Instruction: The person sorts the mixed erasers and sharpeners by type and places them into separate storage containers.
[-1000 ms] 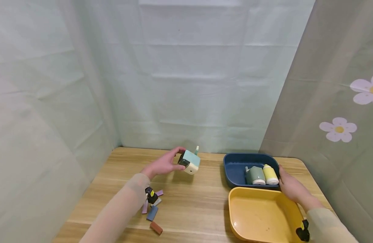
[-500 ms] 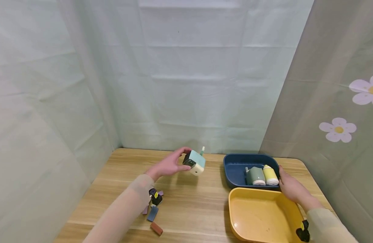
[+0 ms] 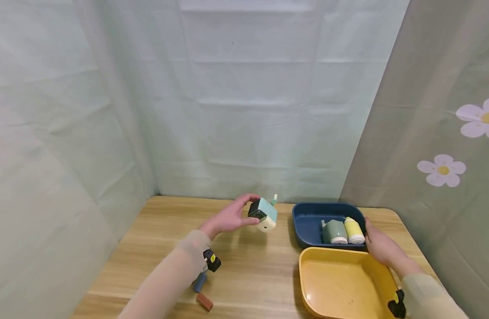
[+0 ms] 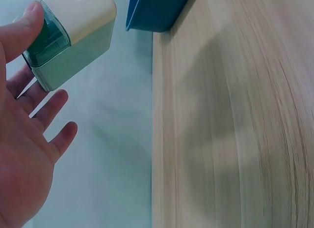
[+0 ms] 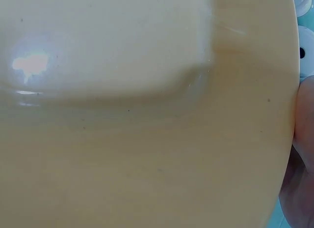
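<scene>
My left hand (image 3: 232, 216) grips a crank pencil sharpener (image 3: 269, 217) and holds it above the table, left of the navy tray. It has a teal and cream body, a dark clear shavings drawer and a small crank. In the left wrist view, the thumb presses the drawer of the sharpener (image 4: 81, 31), and the pencil hole shows on its cream face. My right hand (image 3: 384, 246) holds the right side of the navy tray (image 3: 308, 219) near its front corner. In the tray lie a grey-green sharpener (image 3: 334, 231) and a yellow-and-white one (image 3: 354, 230).
A yellow tray (image 3: 340, 279) stands in front of the navy one, under my right forearm. A blue block (image 3: 200, 282) and a reddish-brown block (image 3: 204, 302) lie by my left forearm. A pale curtain (image 3: 244, 110) stands behind the table (image 3: 252, 283).
My left hand has carried the pencil sharpener rightward, closer to the navy tray. The left forearm now covers more of the small blocks. My right hand stays at the tray.
</scene>
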The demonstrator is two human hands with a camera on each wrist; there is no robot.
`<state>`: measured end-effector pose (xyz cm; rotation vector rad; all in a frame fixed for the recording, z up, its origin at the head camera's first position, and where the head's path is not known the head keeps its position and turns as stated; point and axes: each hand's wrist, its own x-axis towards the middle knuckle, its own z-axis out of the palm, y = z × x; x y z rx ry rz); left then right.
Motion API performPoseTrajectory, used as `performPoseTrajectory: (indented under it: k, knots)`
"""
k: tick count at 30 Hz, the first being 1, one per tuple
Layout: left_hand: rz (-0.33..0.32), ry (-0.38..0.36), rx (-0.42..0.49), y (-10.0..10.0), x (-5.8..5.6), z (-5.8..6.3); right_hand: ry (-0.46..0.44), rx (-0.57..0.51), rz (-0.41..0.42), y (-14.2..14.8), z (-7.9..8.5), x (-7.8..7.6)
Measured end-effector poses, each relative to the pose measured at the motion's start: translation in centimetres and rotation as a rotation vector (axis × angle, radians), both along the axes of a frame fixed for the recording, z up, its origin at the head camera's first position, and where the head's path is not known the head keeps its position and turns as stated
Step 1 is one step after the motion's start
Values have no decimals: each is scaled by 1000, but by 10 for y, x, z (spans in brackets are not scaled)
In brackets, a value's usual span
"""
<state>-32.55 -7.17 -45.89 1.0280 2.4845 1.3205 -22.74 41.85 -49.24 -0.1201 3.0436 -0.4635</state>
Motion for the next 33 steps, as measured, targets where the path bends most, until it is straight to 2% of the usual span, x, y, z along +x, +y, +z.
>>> performPoseTrajectory:
  k: [6, 10, 24, 33]
  knots:
    - [-15, -8, 15, 9, 7, 0, -1, 3, 5, 1, -6, 4]
    - [-2, -3, 9, 9, 10, 0, 0, -3, 12, 0, -8, 6]
    - [6, 21, -16, 9, 5, 0, 3, 6, 10, -1, -6, 3]
    - [3, 58, -26, 24, 3, 8, -20, -6, -11, 0, -1, -1]
